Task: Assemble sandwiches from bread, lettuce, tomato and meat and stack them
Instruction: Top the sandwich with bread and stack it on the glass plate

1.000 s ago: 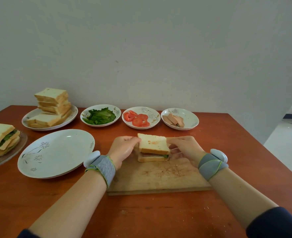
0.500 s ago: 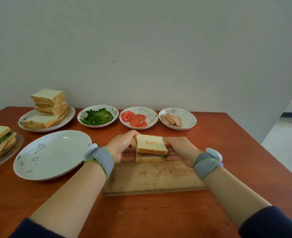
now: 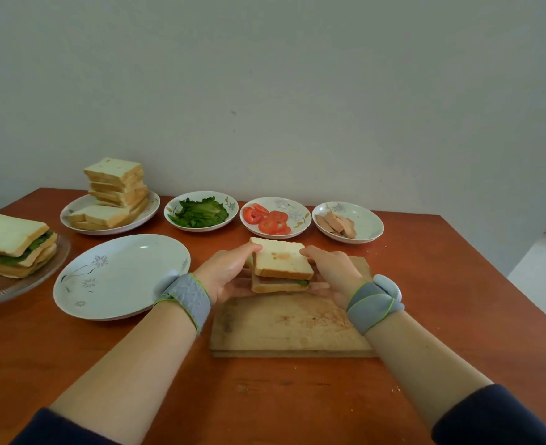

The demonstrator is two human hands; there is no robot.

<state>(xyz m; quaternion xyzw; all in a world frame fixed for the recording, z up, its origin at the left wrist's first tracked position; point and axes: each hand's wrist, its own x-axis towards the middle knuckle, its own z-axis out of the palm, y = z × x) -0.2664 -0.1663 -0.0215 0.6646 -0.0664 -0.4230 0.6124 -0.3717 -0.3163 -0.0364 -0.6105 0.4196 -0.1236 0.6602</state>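
Observation:
A finished sandwich (image 3: 281, 266) with meat and lettuce showing at its edge is held just above the wooden cutting board (image 3: 292, 329). My left hand (image 3: 228, 273) grips its left side, thumb on top and fingers underneath. My right hand (image 3: 327, 269) grips its right side the same way. Along the back stand a plate of stacked bread slices (image 3: 114, 194), a dish of lettuce (image 3: 199, 213), a dish of tomato slices (image 3: 268, 220) and a dish of meat slices (image 3: 339, 223). A pile of made sandwiches (image 3: 11, 244) rests on a glass plate (image 3: 5, 287) at the far left.
An empty white plate (image 3: 120, 277) with a flower pattern lies left of the board. The brown table (image 3: 441, 300) ends at the right, where a pale floor shows. A plain wall rises behind the dishes.
Both hands have slid under the sandwich and lifted it off the cutting board, carrying it slightly toward me. The dishes have not moved.

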